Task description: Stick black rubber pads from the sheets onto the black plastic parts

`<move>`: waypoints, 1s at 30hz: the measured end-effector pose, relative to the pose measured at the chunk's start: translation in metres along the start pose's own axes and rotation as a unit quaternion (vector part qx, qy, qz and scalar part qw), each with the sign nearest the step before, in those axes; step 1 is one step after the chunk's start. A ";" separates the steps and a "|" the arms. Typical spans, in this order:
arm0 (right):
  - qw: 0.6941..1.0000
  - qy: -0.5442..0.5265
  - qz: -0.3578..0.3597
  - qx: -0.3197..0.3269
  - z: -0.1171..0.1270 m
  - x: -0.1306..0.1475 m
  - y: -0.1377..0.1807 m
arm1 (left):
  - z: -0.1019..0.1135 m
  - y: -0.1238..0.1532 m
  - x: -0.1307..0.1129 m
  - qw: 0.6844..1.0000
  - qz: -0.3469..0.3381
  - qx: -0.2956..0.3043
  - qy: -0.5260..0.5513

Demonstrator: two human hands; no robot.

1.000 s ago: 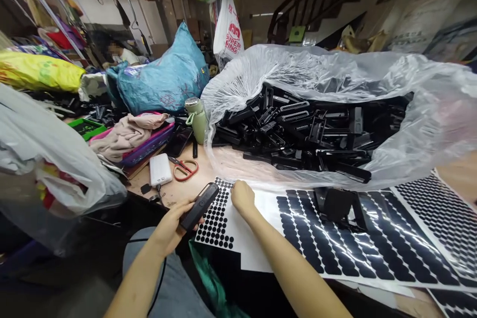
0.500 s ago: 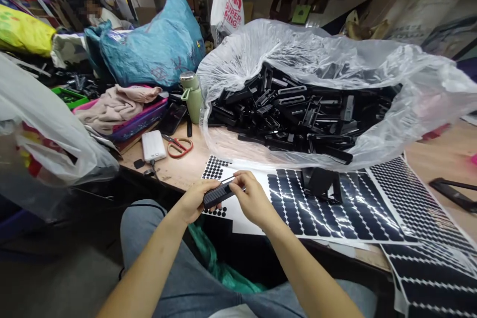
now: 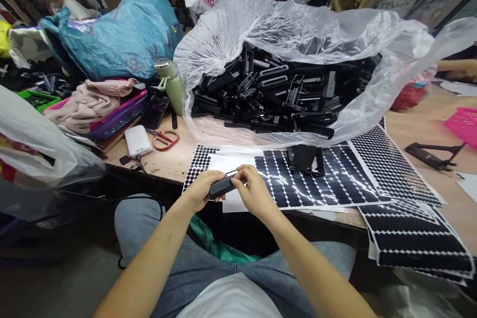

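Left grip (image 3: 199,189): closed on one end of the black ribbed part, thumb on top, fingertips showing beneath.
Right grip (image 3: 256,193): thumb and bent fingers at the part's other end; I cannot tell whether they pinch it or only press on it.
Black ribbed part (image 3: 221,187): between the two hands, raised above the lap at the desk's near edge, ribbed face up.
Dot sheet (image 3: 197,161): on the desk, just behind the left hand, with rows of small black rounds.
Large-sticker sheet (image 3: 331,184): to the right of the right hand, glossy, with a loose black piece (image 3: 306,159) lying on it.
Clear bag (image 3: 218,35): beyond the sheets, wide open, heaped with black parts (image 3: 283,92).
Scissors (image 3: 166,141): red-handled, left of the bag, near a white box (image 3: 138,140) with a cable.
Green bottle (image 3: 173,90): upright, beside the bag's left side.
Blue sack (image 3: 122,35): bulky, behind the bottle and to its left.
Desk (image 3: 160,165): pale wood, under the sheets and bag.
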State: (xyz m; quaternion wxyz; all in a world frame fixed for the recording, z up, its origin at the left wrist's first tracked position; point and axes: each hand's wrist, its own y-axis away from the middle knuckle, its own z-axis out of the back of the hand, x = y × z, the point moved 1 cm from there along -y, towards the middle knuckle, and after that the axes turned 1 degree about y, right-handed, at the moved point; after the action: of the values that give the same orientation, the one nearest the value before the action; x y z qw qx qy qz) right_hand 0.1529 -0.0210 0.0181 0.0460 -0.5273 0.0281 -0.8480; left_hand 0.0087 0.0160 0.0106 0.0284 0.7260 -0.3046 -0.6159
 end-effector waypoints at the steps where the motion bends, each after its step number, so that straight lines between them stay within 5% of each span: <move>1: 1.000 0.008 0.001 -0.016 0.001 -0.007 -0.001 | -0.001 -0.003 0.003 1.000 0.006 -0.001 -0.001; 6: 0.969 0.171 -0.111 -0.136 0.022 -0.055 -0.035 | -0.004 -0.017 0.016 0.998 0.049 0.001 -0.030; 10: 0.925 0.270 -0.246 -0.101 0.037 -0.085 -0.073 | -0.004 -0.022 0.017 0.996 0.068 -0.005 -0.063; 17: 0.919 0.250 -0.288 -0.095 0.032 -0.091 -0.088 | 0.005 -0.025 0.012 0.996 0.073 0.010 -0.049; 25: 0.948 0.183 -0.232 -0.117 0.041 -0.084 -0.079 | 0.011 -0.027 0.013 0.996 0.051 -0.057 -0.040; 30: 0.970 -0.115 -0.202 -0.076 0.046 -0.056 -0.033 | 0.012 -0.018 0.004 0.996 0.042 -0.072 -0.021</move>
State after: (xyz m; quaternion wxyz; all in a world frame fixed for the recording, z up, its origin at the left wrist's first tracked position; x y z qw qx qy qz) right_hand 0.2171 0.0178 -0.0088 -0.1634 -0.6177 -0.0194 -0.7690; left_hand 0.0050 0.0326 -0.0036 0.0995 0.6954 -0.2903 -0.6498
